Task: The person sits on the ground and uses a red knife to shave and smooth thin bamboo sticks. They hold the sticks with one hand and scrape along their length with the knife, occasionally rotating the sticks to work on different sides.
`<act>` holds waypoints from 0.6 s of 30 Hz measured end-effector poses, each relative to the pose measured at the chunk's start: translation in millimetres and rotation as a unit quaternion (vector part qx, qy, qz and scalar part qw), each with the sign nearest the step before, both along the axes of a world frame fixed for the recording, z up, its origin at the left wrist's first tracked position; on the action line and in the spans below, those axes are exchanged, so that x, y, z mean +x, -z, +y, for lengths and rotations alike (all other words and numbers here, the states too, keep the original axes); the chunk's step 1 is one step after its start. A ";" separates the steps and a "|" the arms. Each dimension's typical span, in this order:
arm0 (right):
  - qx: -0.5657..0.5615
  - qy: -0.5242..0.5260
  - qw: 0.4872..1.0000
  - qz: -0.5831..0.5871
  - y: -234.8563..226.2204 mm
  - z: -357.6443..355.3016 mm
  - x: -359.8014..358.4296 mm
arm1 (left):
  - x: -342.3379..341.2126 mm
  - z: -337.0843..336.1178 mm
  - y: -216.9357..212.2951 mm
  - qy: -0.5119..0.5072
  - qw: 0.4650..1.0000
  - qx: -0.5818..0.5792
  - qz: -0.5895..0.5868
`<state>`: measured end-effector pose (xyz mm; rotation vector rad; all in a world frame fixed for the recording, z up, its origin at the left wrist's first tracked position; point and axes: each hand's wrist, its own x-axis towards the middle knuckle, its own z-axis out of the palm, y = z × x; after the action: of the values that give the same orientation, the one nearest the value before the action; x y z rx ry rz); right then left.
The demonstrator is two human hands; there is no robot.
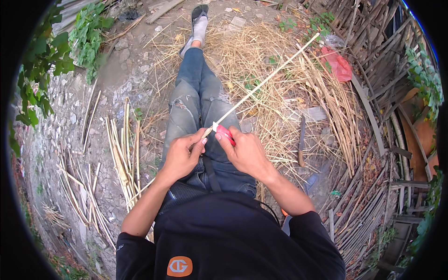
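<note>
My left hand (185, 151) is closed in a pinch around a long, thin, pale bamboo-like stick (268, 77), above my lap. From my fingers the stick slants up and away to the far right. My right hand (245, 150) is wrapped around a small red object (224, 134) with a whitish tip, which meets the stick just beside my left fingertips. Its exact kind is partly hidden by my fingers. My legs (198, 100) in torn jeans stretch out ahead, below both hands.
Dry straw-like shavings (242, 51) cover the ground ahead and right. A knife (302, 142) lies to my right, near a bundle of long sticks (333, 109). A red plastic bag (337, 64) lies farther off. More sticks (123, 158) lie left. A wooden fence (373, 60) borders the right.
</note>
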<state>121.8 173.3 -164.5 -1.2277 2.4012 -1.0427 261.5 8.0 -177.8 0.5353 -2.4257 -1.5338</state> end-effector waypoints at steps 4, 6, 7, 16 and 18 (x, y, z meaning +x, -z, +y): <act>0.003 0.004 1.000 0.018 11.0 -4.8 5.1 | 3.1 4.4 -5.9 -0.009 1.000 -0.019 -0.005; -0.005 0.010 0.998 0.063 15.8 -4.5 -5.5 | 7.4 3.9 -7.2 -0.009 1.000 -0.025 -0.015; -0.009 0.013 0.996 0.085 19.3 -3.1 -14.6 | 9.6 3.6 -8.0 -0.009 0.999 -0.028 -0.019; -0.012 0.036 0.999 0.014 16.2 17.6 -33.3 | 30.5 -3.8 -21.9 0.000 0.993 -0.119 -0.025; 0.047 -0.032 0.997 0.051 5.5 10.0 4.6 | 27.0 -2.4 -24.0 0.006 0.988 -0.153 -0.006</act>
<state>126.4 183.3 -170.0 -1.3441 2.4381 -0.8580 288.5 5.6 -153.8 0.4670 -2.6088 -1.1320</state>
